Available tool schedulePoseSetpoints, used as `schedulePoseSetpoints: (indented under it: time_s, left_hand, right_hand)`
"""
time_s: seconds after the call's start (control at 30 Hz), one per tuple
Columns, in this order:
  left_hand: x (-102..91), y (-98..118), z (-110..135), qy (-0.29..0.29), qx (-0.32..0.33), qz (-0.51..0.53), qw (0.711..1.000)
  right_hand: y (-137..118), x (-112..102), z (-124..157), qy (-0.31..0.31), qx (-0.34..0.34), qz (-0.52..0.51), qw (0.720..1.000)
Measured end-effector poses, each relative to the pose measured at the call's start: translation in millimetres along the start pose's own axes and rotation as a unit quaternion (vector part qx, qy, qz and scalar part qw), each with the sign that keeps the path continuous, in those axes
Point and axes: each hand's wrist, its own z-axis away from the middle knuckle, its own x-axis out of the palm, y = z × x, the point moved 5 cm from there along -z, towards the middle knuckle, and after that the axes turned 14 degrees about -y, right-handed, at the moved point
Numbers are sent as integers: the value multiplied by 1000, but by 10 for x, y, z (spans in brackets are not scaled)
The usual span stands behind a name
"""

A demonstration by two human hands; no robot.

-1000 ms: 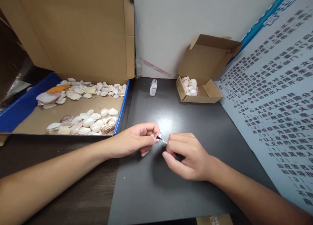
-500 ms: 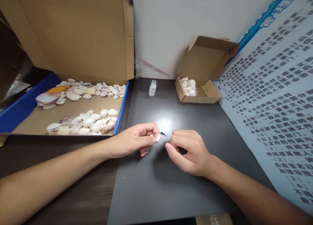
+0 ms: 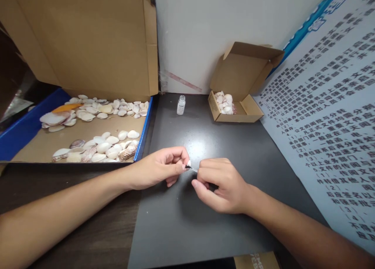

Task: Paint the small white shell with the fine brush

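Observation:
My left hand (image 3: 168,165) pinches a small white shell (image 3: 189,163) between thumb and fingertips, and only its edge shows. My right hand (image 3: 222,185) is closed around a thin brush with a dark tip (image 3: 189,167) and a pale, slim shaft; its rear end is hidden inside the hand. The brush tip lies against or just in front of the shell, beside the left thumb. Both hands are held above the dark grey mat (image 3: 175,230). Beyond them stands a small clear glass bottle (image 3: 181,105), uncapped, with a printed label.
An open blue-edged cardboard box (image 3: 143,130) on the left holds many shells (image 3: 102,148) in two groups. At the back right, a small open carton (image 3: 238,118) contains more shells (image 3: 225,102). A printed sheet (image 3: 331,116) borders the right side. A brown box corner (image 3: 254,261) shows at the bottom.
My right hand has moved slightly left and down, bringing the brush tip to the shell in my left hand. The left hand stays nearly still; the whole view has shifted a little.

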Motion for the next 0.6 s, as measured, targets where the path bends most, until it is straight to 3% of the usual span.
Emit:
schedulePoseSetpoints:
  time_s: [0.17, 0.37, 0.5, 0.6]
  left_hand:
    - [-19, -17, 9, 1, -21, -22, 1000]
    - [-1, 9, 0, 5, -15, -8, 1000]
    - [2, 17, 0, 7, -19, -15, 1000]
    - [-4, 15, 2, 6, -17, -12, 1000]
  right_hand:
    - [25, -57, 18, 35, 23, 8, 999]
    - [17, 11, 8, -10, 4, -5, 1000]
    - [65, -18, 14, 13, 43, 5, 999]
    - [33, -22, 15, 10, 17, -5, 1000]
